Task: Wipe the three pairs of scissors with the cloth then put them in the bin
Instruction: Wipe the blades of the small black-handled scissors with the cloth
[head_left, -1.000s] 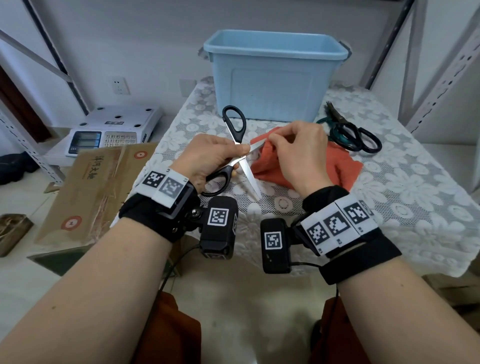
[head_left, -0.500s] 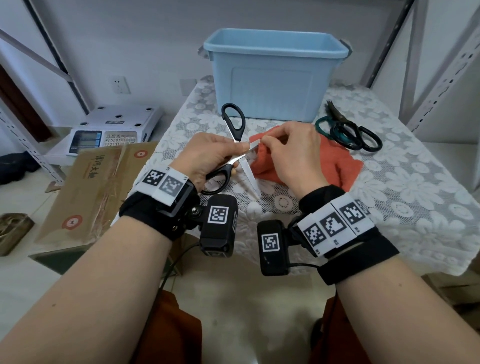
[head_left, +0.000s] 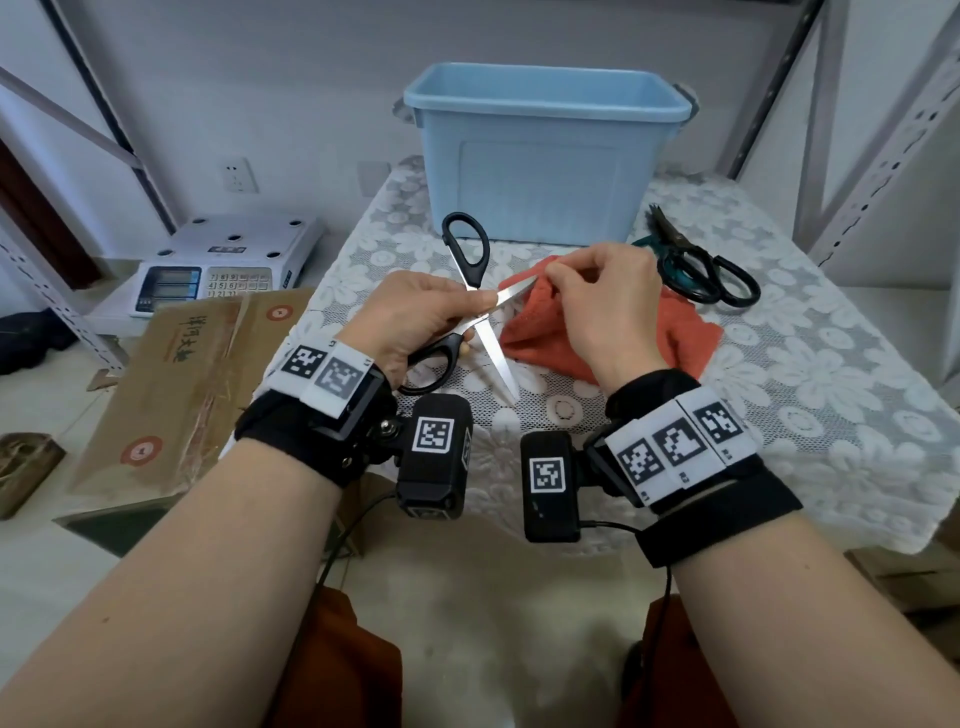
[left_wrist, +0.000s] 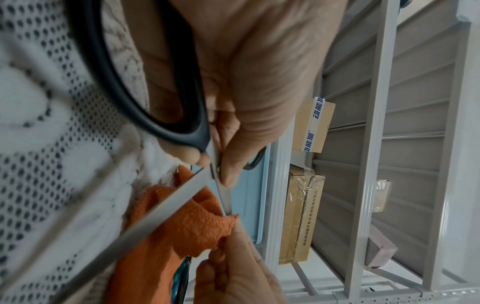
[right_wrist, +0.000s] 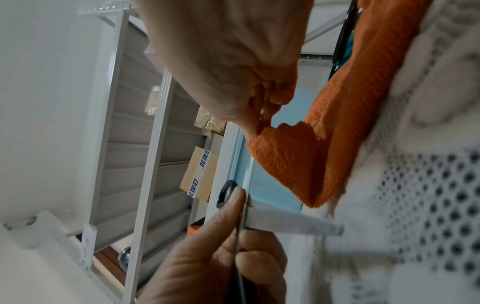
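My left hand (head_left: 415, 317) grips the black-handled scissors (head_left: 496, 353) at the pivot, their blades spread wide above the table. One blade points down at me and the other points right. My right hand (head_left: 602, 306) pinches a fold of the orange cloth (head_left: 675, 338) round the tip of the right-pointing blade. In the left wrist view that blade (left_wrist: 226, 199) ends in the cloth (left_wrist: 182, 226). The right wrist view shows my fingers (right_wrist: 259, 107) bunching the cloth (right_wrist: 298, 164). The light blue bin (head_left: 540, 161) stands behind. Two more pairs of scissors (head_left: 696, 270) lie at its right.
A lace tablecloth (head_left: 831, 389) covers the table, whose front edge is near my wrists. A white weighing scale (head_left: 228, 260) and a flat cardboard box (head_left: 171, 374) sit lower at the left. Grey metal shelf uprights (head_left: 826, 104) rise behind and at the right.
My right hand has rubbed the cloth along the right-pointing blade, in toward the pivot and back out to the tip. The left hand and scissors have barely moved.
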